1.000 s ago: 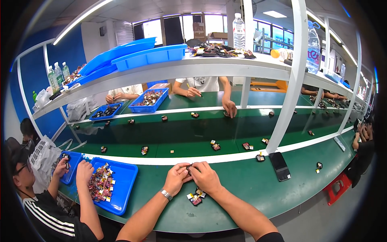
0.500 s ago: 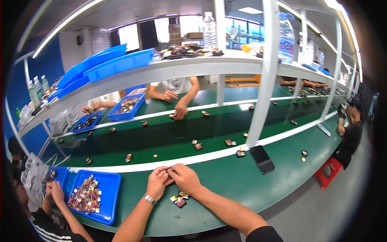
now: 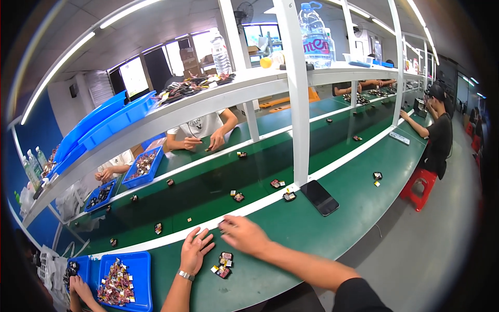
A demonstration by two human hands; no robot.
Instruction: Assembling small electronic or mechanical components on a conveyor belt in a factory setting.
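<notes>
The left hand (image 3: 191, 256) has its fingers spread apart. The right hand (image 3: 243, 235) is just beside it, fingers bent close together. Their tips are blurry, so I cannot tell if they pinch something. The small parts (image 3: 224, 271) lie on the green table (image 3: 301, 236), below the right hand. A blue tray (image 3: 141, 268) is left of the left hand. A black phone (image 3: 320, 198) is right of the right hand, farther out.

The small parts (image 3: 224, 272) are black, pink, white and yellow, the tabletop (image 3: 301, 229) green, the tray (image 3: 142, 275) blue.
</notes>
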